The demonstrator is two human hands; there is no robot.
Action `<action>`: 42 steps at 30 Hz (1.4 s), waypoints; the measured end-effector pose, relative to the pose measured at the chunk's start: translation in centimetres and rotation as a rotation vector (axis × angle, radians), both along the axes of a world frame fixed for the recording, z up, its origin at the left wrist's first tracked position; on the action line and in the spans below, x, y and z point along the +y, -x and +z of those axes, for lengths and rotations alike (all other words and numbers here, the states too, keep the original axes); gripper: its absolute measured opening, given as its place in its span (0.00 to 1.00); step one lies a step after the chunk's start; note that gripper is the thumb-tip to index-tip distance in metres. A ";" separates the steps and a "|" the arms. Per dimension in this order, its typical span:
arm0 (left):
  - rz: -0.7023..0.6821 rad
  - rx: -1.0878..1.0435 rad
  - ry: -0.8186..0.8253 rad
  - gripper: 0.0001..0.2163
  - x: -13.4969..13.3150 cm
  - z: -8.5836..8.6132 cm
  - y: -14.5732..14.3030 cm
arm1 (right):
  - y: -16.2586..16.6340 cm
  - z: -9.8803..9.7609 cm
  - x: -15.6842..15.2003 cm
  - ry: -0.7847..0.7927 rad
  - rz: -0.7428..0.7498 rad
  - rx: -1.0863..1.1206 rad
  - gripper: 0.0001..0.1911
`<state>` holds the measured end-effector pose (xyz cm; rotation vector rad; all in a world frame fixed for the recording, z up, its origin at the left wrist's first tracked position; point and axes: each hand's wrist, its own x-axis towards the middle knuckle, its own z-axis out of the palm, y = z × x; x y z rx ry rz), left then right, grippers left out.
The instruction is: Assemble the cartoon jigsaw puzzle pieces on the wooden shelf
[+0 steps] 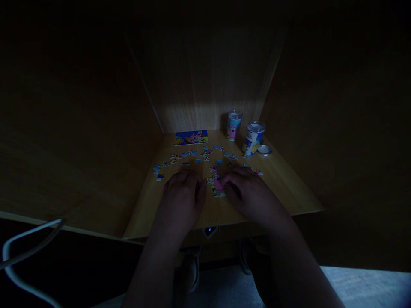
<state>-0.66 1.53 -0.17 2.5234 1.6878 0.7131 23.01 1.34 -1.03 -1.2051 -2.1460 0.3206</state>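
A small joined section of jigsaw puzzle, with a pink figure and some yellow and green, lies near the table's front edge. My right hand is at its right side, thumb and fingers bent together on a puzzle piece at its edge; the fingers partly cover it. Just left of the section, my left hand rests low over the table with its fingers curled in and the thumb close to them. Its fingertips are hidden, so whatever they may hold does not show. Loose blue puzzle pieces spread beyond both hands.
A picture card lies at the back left. Two printed cans, one farther back and one nearer, stand at the back right beside a round lid. Wooden panels enclose the dim table. A white cable hangs lower left.
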 end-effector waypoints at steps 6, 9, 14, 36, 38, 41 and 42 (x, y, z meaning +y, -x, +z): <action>-0.002 -0.005 -0.009 0.05 0.0 0.1 0.0 | 0.0 0.0 0.1 -0.015 -0.001 0.003 0.11; -0.003 -0.006 -0.011 0.05 0.1 0.1 0.0 | 0.0 0.0 0.1 -0.008 -0.004 -0.008 0.11; 0.002 -0.011 0.004 0.04 0.1 0.1 0.0 | 0.0 0.0 0.1 -0.005 -0.007 -0.005 0.10; 0.002 -0.010 0.016 0.04 0.1 0.1 0.1 | -0.1 0.2 0.1 -0.008 -0.012 -0.003 0.10; 0.004 -0.012 0.008 0.05 0.1 0.1 0.0 | -0.1 0.1 0.1 -0.007 -0.012 -0.011 0.10; 0.001 -0.012 0.001 0.05 0.1 0.1 0.0 | -0.1 0.1 0.1 -0.016 -0.017 -0.017 0.10; 0.001 -0.016 0.002 0.05 0.1 0.1 0.0 | -0.1 0.1 0.0 -0.018 -0.017 -0.017 0.10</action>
